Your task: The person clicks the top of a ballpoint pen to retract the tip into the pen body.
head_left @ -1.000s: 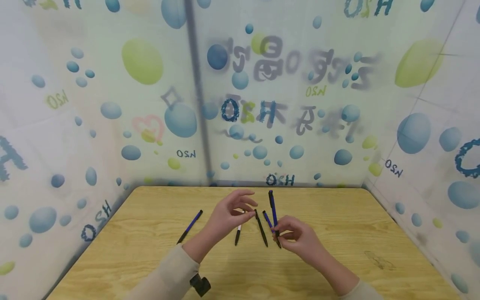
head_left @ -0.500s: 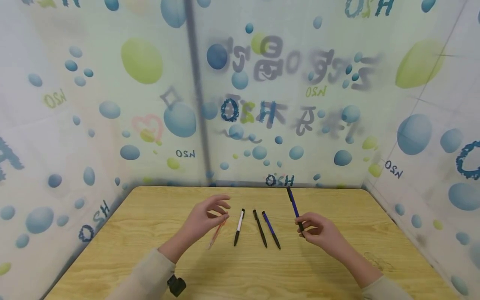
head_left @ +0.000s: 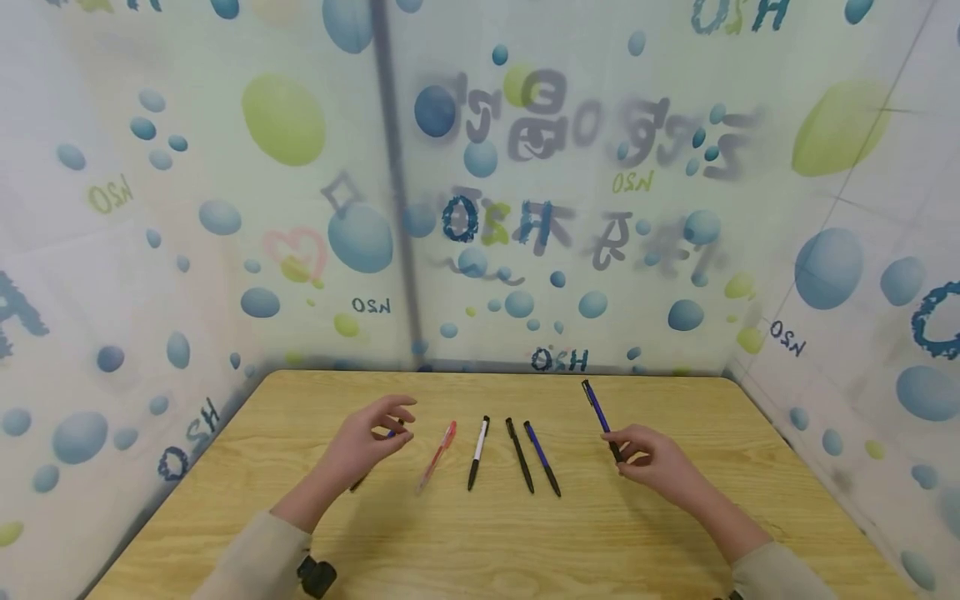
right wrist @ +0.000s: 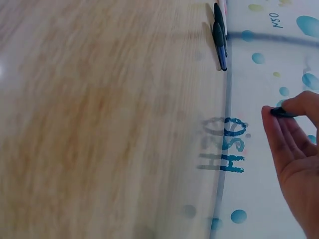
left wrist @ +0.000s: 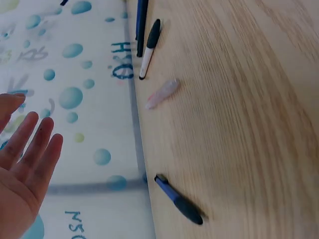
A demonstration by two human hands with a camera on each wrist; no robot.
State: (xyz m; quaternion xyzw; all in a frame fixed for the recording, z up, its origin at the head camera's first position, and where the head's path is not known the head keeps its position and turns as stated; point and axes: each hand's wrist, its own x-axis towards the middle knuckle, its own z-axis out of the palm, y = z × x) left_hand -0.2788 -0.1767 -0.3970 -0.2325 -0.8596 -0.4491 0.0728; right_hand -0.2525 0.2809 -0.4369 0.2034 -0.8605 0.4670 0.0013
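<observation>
My right hand pinches a blue pen with a black grip near its lower end, the pen's top tilted up and leftward. In the right wrist view, thumb and fingertips meet on the pen's dark end. My left hand hovers at the left with loosely bent fingers and holds nothing. Behind it lies another blue pen, partly hidden in the head view. Rightward from there on the table lie a red pen, a white pen, a black pen and a blue pen.
The wooden table ends at a patterned curtain along its back, with more of the same fabric at both sides. A small black device sits at the left sleeve.
My left hand has drawn away leftward, uncovering the red pen and now covering part of the leftmost blue pen. My right hand has carried its blue pen rightward, away from the row.
</observation>
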